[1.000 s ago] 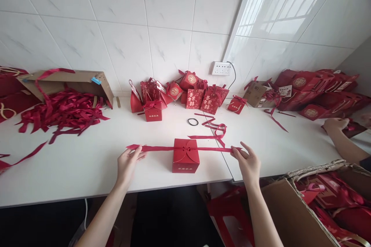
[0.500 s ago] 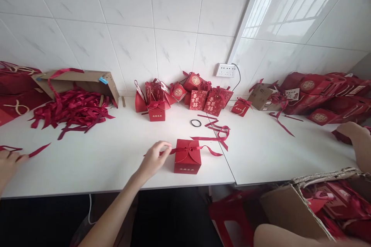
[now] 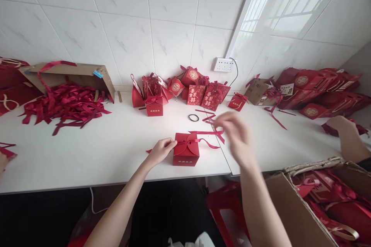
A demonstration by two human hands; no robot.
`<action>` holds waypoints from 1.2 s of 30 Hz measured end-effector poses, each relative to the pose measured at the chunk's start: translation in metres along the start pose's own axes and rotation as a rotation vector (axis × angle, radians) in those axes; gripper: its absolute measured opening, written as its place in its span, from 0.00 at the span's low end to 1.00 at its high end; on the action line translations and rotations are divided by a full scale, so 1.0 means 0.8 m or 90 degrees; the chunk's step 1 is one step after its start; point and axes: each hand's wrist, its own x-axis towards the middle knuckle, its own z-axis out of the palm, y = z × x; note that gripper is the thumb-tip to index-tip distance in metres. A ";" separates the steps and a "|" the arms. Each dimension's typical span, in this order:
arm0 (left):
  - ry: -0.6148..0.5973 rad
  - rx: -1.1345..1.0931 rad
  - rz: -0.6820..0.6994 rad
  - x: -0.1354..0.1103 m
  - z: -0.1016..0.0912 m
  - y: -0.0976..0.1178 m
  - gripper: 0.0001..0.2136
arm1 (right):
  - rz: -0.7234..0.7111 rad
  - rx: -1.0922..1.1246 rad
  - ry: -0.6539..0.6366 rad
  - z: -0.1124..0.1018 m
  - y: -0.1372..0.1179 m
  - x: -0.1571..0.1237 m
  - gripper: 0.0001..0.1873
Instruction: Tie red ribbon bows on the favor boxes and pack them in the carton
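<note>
While left fingers [image 3: 169, 143] pinch ribbon [image 3: 189, 142] at the red box [image 3: 186, 153], right fingers [image 3: 230, 121] are too blurred to judge.

One camera, worn on the person's head, is facing forward and down across a white table [image 3: 110, 154] toward a tiled wall [image 3: 171, 4]. It is looking from above the table's near edge, with the left hand [image 3: 160, 151] and right hand [image 3: 237, 139] showing close by. The wide view is spanning red bags [image 3: 17, 94], far left, to an open carton [image 3: 276, 197], lower right.
</note>
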 end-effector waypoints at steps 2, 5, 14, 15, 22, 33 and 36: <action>-0.002 -0.022 0.007 0.002 -0.001 -0.001 0.19 | 0.003 -0.032 -0.083 0.023 0.021 0.010 0.14; -0.006 -0.055 0.010 0.003 -0.003 0.002 0.19 | 0.042 -0.071 -0.139 0.048 0.054 0.009 0.18; -0.050 -0.159 -0.020 0.008 -0.006 -0.001 0.18 | 0.167 -0.073 -0.241 0.031 0.050 -0.008 0.28; -0.059 -0.170 -0.023 0.010 -0.006 -0.004 0.18 | 0.172 -0.047 -0.274 0.030 0.048 -0.008 0.28; -0.092 -0.199 -0.034 0.006 0.000 -0.018 0.22 | 0.244 0.151 -0.324 0.032 0.055 -0.015 0.23; -0.098 -0.171 -0.044 -0.001 -0.008 -0.030 0.23 | 0.267 0.185 -0.348 0.021 0.068 -0.008 0.21; -0.099 -0.173 -0.032 0.002 -0.008 -0.034 0.23 | 0.265 0.222 -0.369 0.026 0.083 -0.007 0.22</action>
